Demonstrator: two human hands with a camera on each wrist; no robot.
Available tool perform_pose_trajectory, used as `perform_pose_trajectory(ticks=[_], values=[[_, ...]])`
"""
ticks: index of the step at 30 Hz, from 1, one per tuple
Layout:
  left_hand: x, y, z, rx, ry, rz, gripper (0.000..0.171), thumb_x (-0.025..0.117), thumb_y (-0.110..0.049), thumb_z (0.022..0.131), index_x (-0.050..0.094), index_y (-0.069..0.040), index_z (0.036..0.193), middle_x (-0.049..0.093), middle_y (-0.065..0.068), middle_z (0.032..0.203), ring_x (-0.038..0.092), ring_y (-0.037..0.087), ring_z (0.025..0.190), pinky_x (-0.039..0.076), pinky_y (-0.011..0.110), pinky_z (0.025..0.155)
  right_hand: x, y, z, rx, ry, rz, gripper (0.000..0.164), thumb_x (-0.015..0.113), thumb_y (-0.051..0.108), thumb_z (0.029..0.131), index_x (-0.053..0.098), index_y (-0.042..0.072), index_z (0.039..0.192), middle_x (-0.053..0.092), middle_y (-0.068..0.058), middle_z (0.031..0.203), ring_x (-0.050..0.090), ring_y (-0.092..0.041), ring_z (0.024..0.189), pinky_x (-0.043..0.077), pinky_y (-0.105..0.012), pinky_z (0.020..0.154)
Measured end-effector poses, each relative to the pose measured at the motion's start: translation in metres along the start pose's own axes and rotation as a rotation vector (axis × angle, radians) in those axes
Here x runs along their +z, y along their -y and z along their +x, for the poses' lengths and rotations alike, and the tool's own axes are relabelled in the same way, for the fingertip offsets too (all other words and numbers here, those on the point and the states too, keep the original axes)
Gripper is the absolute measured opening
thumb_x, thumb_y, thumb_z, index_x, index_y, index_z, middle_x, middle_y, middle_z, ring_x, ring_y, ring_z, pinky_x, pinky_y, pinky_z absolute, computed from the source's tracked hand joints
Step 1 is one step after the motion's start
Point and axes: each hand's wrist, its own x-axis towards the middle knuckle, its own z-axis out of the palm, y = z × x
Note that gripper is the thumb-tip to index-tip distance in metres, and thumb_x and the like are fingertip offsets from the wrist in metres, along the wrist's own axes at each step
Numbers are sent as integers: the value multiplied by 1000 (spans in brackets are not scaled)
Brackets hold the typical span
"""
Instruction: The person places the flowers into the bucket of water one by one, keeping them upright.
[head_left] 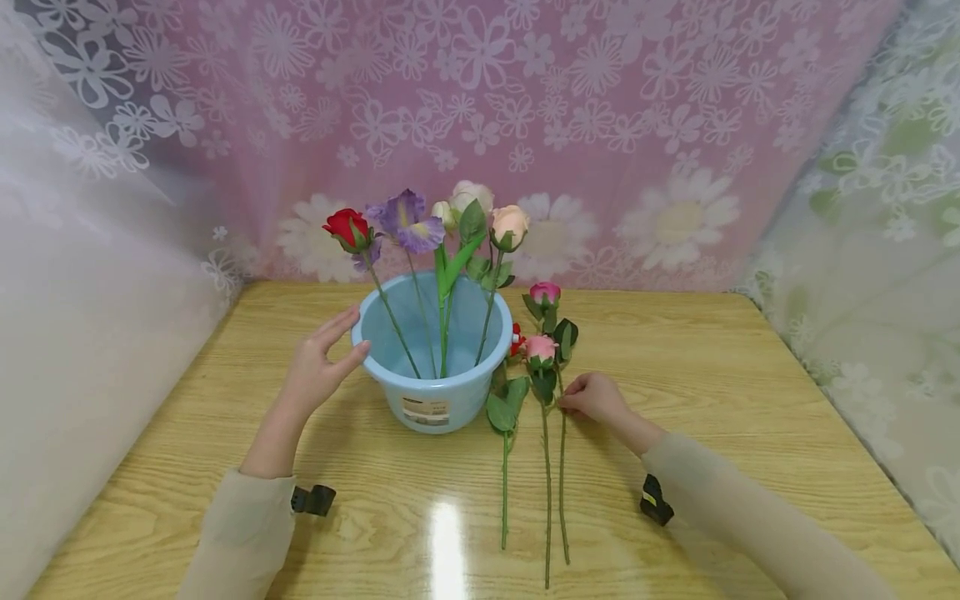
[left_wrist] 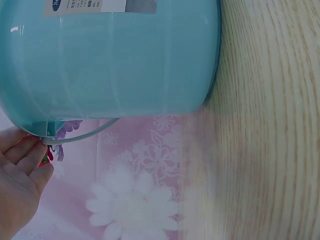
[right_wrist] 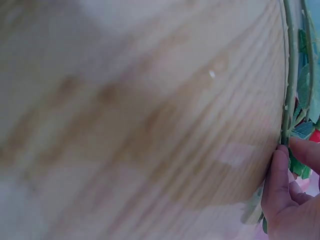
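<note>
A light blue bucket (head_left: 431,392) holds several artificial flowers: a red rose (head_left: 348,229), a purple iris (head_left: 406,220), a peach rose (head_left: 510,227) and white blooms (head_left: 470,197). With fairly straight fingers, my left hand (head_left: 315,371) touches the bucket's left rim; in the left wrist view its fingertips meet the rim beside the white handle (left_wrist: 82,136). Right of the bucket, my right hand (head_left: 596,398) pinches the stem of the rightmost flower, a magenta rose (head_left: 544,293). The right wrist view shows that stem (right_wrist: 290,75) between thumb and fingers, close over the table.
Beside the pinched stem lies a pink rose (head_left: 541,348) on the wooden table (head_left: 675,350). Another stem with green leaves (head_left: 507,406) lies nearer the bucket, a red bloom (head_left: 517,339) at its top. A pink floral curtain (head_left: 420,100) hangs behind, with pale curtains at both sides.
</note>
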Motion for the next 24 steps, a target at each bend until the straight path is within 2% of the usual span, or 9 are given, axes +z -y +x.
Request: perform_pose_trajectory(ticks=[7,13,19,24], values=[[0,-1,0,-12,2,-3,50,61,-23,83,48,1,125,43,15,131,36,32,121,30,52,95,0,3,2,-42,-14,-89,12,68,6,73,61,-1,66,59,-4,55,52,-11,46,44,-23,45],[0,0,0,-15,-3,-7,51,61,-23,83,48,1,126,43,14,131,35,31,122,30,51,95,0,6,4,-5,2,-86,12,67,5,72,61,0,63,58,-3,52,51,-11,44,44,-23,45],[0,1,-1,-16,6,-9,51,61,-24,84,47,1,126,42,13,132,35,31,122,29,51,96,-1,4,5,46,9,-13,10,65,1,71,59,-3,65,57,-5,53,53,-11,45,47,-24,46],[1,2,-1,-14,5,-16,51,61,-24,84,48,0,126,42,14,132,34,31,122,30,52,96,-4,0,5,94,39,102,9,62,0,75,61,-9,76,60,-7,61,56,-12,50,51,-26,50]])
